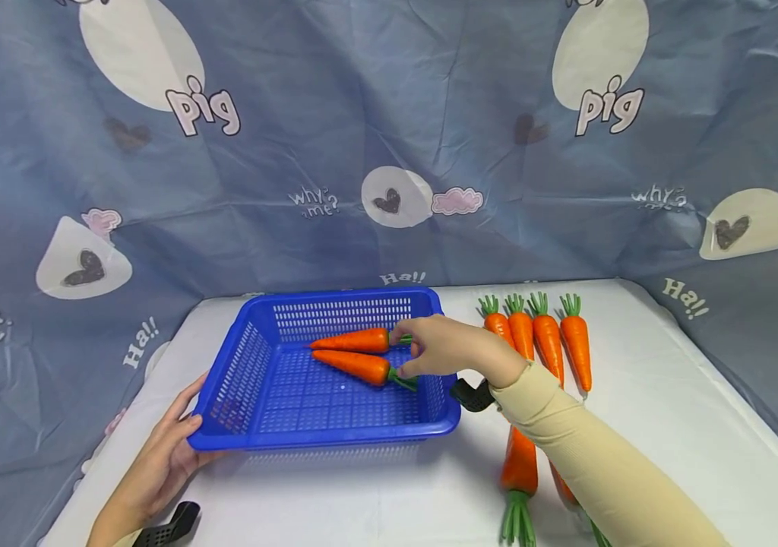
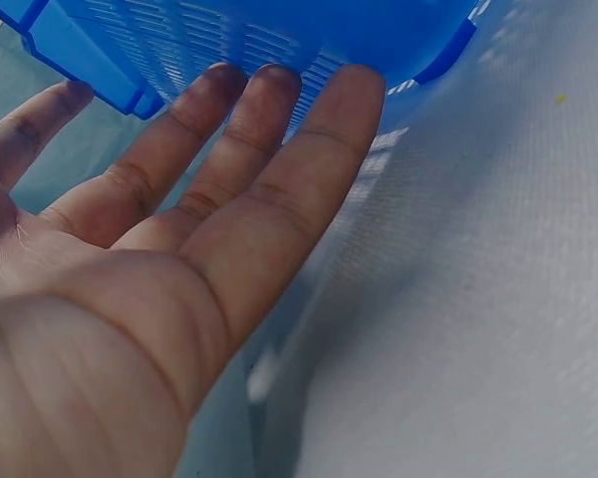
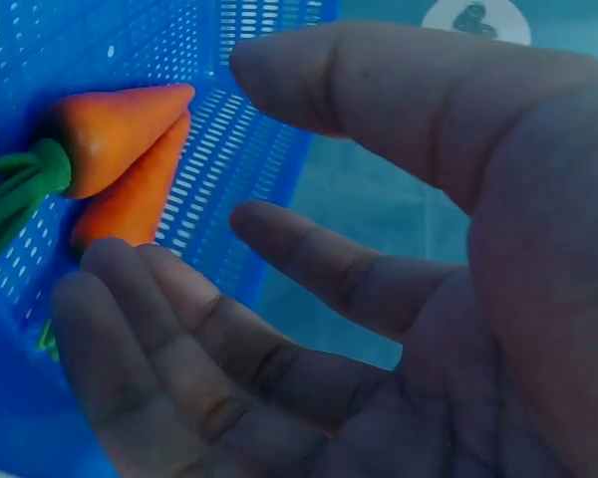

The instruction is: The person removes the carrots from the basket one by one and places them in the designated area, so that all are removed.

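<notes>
A blue plastic basket stands on the white table, holding two orange carrots with green tops, side by side. At its near left corner my left hand touches the rim and side, fingers stretched out straight. The left wrist view has those fingertips against the slotted blue wall. Inside the basket's right part, my right hand hovers over the carrots' green tops. From the right wrist, its thumb and fingers are spread apart around nothing, with the nearer carrot just beyond the fingertips.
Several more carrots lie in a row at the back right, tops to the back. In front of them, another carrot points its top toward me; others there are partly under my right sleeve. A printed blue cloth hangs behind.
</notes>
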A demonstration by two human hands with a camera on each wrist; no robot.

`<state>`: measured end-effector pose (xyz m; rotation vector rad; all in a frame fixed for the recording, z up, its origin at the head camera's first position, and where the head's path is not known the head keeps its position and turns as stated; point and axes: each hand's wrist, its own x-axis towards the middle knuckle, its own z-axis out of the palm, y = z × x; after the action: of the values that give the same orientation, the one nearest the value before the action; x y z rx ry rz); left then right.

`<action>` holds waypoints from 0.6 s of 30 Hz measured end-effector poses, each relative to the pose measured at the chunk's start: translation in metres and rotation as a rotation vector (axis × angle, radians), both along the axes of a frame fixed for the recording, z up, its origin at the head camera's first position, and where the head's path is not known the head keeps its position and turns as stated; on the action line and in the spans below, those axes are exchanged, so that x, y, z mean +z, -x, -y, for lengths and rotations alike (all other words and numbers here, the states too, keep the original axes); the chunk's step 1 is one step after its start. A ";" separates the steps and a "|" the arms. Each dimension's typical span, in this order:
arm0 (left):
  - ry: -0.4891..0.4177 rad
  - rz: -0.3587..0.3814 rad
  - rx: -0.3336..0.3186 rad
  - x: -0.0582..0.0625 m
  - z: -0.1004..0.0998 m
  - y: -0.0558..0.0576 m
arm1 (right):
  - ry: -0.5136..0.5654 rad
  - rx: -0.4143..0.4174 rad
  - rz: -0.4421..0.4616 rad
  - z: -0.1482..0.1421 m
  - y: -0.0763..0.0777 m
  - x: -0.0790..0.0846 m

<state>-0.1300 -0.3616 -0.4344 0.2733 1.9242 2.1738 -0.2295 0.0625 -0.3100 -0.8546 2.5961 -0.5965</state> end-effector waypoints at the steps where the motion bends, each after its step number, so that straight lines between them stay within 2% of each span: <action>1: 0.004 0.001 0.001 0.000 0.000 0.000 | -0.016 -0.003 0.007 0.003 0.002 0.000; 5: -0.006 0.006 -0.001 0.000 -0.001 0.001 | -0.083 -0.006 0.020 0.017 0.011 -0.002; 11: -0.016 0.008 -0.003 0.000 -0.001 0.002 | -0.108 0.001 0.050 0.035 0.025 -0.012; 18: -0.021 0.010 0.005 0.000 0.001 0.001 | -0.168 -0.051 0.074 0.055 0.035 -0.022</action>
<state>-0.1311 -0.3625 -0.4342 0.2609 1.8994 2.1954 -0.2646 0.0074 -0.3322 -0.7021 2.5643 -0.4085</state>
